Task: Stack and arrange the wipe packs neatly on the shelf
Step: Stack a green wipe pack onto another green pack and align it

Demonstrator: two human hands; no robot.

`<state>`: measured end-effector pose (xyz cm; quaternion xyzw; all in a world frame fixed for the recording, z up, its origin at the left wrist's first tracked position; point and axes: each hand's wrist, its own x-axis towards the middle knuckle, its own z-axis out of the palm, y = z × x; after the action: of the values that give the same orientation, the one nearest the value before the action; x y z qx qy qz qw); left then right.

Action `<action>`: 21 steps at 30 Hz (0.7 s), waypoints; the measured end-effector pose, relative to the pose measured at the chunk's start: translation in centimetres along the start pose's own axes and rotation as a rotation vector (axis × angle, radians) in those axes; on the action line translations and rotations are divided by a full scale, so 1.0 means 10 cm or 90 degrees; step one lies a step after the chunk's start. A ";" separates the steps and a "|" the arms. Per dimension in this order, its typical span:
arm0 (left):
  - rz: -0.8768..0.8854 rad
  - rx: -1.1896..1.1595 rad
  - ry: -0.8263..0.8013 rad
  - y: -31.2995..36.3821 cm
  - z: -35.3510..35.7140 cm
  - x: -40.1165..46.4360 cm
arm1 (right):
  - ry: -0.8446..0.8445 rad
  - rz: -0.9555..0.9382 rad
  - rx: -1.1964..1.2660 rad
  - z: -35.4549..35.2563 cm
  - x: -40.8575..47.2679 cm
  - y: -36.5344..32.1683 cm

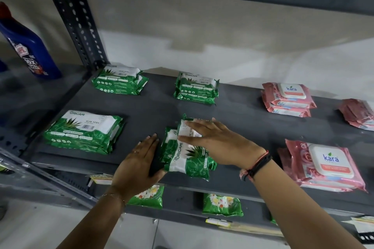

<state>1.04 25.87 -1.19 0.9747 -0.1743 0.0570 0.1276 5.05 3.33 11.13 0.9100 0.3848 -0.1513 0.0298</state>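
Note:
A small stack of green Origami wipe packs (187, 162) lies turned askew near the front edge of the dark shelf (153, 111). My right hand (218, 141) rests flat on the top pack with fingers spread. My left hand (139, 159) presses against the stack's left side, fingers straight. Other green stacks sit at the front left (85, 130), back left (119, 81) and back middle (196, 89). Pink Kara stacks lie at the back right (287, 99) and front right (321, 166), and a further pink stack (358, 113) sits at the far right edge.
A blue bottle (30, 46) stands on the neighbouring shelf at the left, beyond a perforated metal upright (77, 18). The shelf below holds green packs with flower prints (222, 204). Price labels (101, 179) hang on the shelf fronts. A board runs overhead.

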 end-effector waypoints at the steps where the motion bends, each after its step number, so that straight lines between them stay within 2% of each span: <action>1: 0.000 -0.005 -0.001 0.00 0.00 0.00 | 0.000 0.009 0.006 0.02 0.01 0.01; 4: -0.003 -0.024 0.001 0.00 0.00 0.01 | 0.035 0.056 0.015 0.04 0.03 0.02; 9: -0.008 -0.024 -0.008 -0.01 0.02 0.02 | 0.157 0.158 -0.037 0.13 0.11 -0.13; 14: -0.012 -0.022 -0.007 -0.02 0.01 0.01 | 0.052 0.127 0.060 0.12 0.05 0.01; 21: -0.010 -0.004 -0.008 -0.01 0.01 0.00 | 0.083 0.130 0.059 0.15 0.06 0.03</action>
<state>1.09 25.92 -1.30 0.9760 -0.1678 0.0491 0.1295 5.25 3.24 9.48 0.9527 0.2842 -0.1055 -0.0218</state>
